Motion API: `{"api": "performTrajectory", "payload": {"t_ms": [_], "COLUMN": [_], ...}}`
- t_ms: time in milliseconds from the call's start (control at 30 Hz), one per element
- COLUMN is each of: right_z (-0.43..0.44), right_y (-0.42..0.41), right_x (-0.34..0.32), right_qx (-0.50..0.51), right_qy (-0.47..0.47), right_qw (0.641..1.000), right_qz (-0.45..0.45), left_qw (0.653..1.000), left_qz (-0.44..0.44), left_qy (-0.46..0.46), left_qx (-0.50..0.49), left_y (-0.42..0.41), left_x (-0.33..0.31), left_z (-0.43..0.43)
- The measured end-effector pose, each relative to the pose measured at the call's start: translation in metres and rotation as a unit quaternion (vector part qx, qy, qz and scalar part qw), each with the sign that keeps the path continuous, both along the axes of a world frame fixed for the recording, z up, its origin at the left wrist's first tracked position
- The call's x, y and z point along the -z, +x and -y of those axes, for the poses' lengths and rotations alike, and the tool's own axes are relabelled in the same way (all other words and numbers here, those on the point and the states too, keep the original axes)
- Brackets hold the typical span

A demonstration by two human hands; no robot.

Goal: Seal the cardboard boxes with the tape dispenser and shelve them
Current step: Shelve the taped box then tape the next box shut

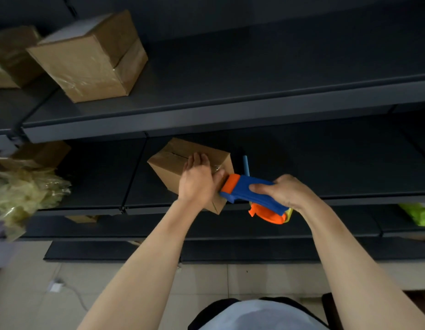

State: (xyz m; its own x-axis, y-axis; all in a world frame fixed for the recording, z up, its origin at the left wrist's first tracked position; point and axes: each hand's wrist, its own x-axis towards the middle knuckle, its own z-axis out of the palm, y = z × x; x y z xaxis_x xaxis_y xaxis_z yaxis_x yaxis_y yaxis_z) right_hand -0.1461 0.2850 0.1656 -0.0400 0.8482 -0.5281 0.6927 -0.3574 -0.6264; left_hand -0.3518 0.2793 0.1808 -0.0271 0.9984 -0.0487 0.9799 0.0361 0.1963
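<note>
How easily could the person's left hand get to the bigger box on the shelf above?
Probably yes, fairly easily: the left hand rests flat on the small box and holds nothing, and the bigger box sits near the front edge of the upper shelf, up and to the left, with nothing between them.

Both forearms (144,258) are bare down to the left hand (197,184) and right hand (283,191), and the chest shows a pale grey-white top (261,316) edged by what may be dark clothing (204,314).
</note>
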Motion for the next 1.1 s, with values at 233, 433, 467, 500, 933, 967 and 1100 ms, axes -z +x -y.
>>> {"api": "performTrajectory", "payload": {"t_ms": [233, 433, 467, 500, 933, 967, 1100], "right_z": [0.006, 0.017, 0.018, 0.018, 0.015, 0.015, 0.017], "right_y": [-0.006, -0.022, -0.026, -0.031, -0.095, -0.1, -0.093], "right_x": [-0.061, -0.102, -0.106, -0.11, -0.109, -0.108, -0.105], "right_qx": [-0.008, 0.012, 0.014, 0.013, 0.024, 0.027, 0.05], "right_qy": [0.027, 0.082, 0.089, 0.094, 0.119, 0.121, 0.11], "right_qw": [0.999, 0.996, 0.996, 0.995, 0.993, 0.992, 0.993], "right_qz": [-0.015, 0.015, 0.018, 0.022, 0.013, 0.005, -0.01], "left_qw": [0.988, 0.945, 0.937, 0.929, 0.915, 0.912, 0.922], "left_qz": [0.151, 0.316, 0.337, 0.355, 0.332, 0.339, 0.331], "left_qy": [-0.024, -0.075, -0.081, -0.087, 0.082, 0.081, 0.067], "left_qx": [-0.009, -0.029, -0.041, -0.055, -0.214, -0.217, -0.191], "left_y": [-0.033, -0.056, -0.06, -0.065, -0.099, -0.103, -0.101], "left_x": [-0.048, -0.063, -0.063, -0.063, -0.031, -0.031, -0.034], "left_z": [-0.003, -0.003, -0.003, -0.004, -0.023, -0.028, -0.049]}}
